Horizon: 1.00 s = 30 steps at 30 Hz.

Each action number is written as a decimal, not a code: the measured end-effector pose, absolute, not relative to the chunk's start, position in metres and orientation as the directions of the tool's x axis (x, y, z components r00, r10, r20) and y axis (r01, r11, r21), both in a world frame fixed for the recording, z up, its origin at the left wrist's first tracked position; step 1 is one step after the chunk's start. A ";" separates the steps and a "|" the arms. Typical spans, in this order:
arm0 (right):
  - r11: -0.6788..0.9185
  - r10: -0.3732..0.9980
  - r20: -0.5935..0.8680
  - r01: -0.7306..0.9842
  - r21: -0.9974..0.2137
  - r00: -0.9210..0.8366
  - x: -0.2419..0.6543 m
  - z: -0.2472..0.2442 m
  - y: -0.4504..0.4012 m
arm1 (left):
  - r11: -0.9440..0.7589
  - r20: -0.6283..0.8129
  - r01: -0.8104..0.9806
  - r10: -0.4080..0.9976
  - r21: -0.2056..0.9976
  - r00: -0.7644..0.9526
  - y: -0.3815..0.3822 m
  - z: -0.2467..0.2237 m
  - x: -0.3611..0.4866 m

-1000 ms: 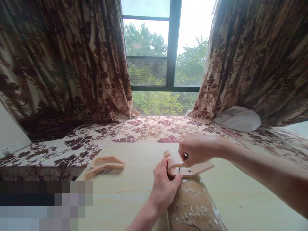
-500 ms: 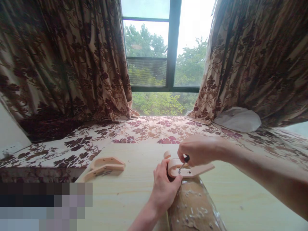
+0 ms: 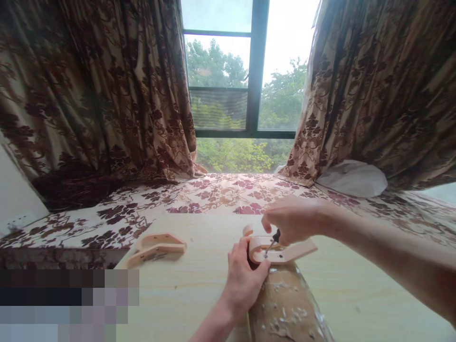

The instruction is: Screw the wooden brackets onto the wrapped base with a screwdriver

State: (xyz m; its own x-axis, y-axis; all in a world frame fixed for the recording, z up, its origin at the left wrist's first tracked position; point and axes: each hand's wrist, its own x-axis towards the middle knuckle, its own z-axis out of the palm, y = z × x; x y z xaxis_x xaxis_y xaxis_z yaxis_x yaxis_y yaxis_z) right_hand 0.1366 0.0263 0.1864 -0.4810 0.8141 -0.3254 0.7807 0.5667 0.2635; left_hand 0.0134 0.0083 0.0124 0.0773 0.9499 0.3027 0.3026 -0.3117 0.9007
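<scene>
Right hand [image 3: 297, 219], fingers curled loosely round a screwdriver [image 3: 276, 236]; left hand [image 3: 242, 273] pinching a wooden hook [image 3: 273, 257].
The hook sits at the far end of a worn board [image 3: 280, 301] on the worktop [image 3: 178, 299]. The slanted tip, if it slipped, could jab the nearby left thumb [image 3: 262, 268]; a slackened pinch might let the hook twist.

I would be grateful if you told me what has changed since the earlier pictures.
The right hand has loosened its curl around the screwdriver, its fingers opening so more of the dark handle shows; whether it has let go is unclear. The left hand stays on the curved wooden piece, the screwdriver's tip stays there too, and the wooden bracket at left lies as before.
</scene>
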 end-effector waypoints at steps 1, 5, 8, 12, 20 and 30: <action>0.571 0.813 -0.323 0.774 0.275 -0.485 0.136 0.187 0.024 | -0.311 0.302 0.302 0.950 0.901 0.076 0.008 0.012 0.013; 0.611 0.785 -0.304 0.755 0.238 -0.540 0.137 0.184 0.027 | -0.308 0.301 0.297 0.951 0.904 0.072 0.008 0.013 0.014; 0.643 0.756 -0.306 0.744 0.180 -0.579 0.139 0.179 0.034 | -0.307 0.300 0.296 0.951 0.904 0.072 0.007 0.014 0.014; 0.626 0.755 -0.335 0.771 0.116 -0.563 0.140 0.177 0.040 | -0.313 0.305 0.296 0.950 0.903 0.073 0.007 0.014 0.013; 0.560 0.829 -0.250 0.750 0.353 -0.501 0.137 0.180 0.018 | -0.322 0.319 0.300 0.946 0.898 0.063 0.007 0.014 0.013; 0.603 0.796 -0.294 0.731 0.319 -0.529 0.129 0.173 0.027 | -0.316 0.312 0.303 0.948 0.899 0.064 0.006 0.015 0.013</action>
State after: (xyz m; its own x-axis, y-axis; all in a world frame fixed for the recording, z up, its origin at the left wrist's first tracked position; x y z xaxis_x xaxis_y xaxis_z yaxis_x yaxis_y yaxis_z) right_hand 0.1289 0.0268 0.1725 -0.5286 0.7965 -0.2937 0.7311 0.6030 0.3194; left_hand 0.0133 0.0062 0.0154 0.0636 0.9480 0.3119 0.3034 -0.3161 0.8989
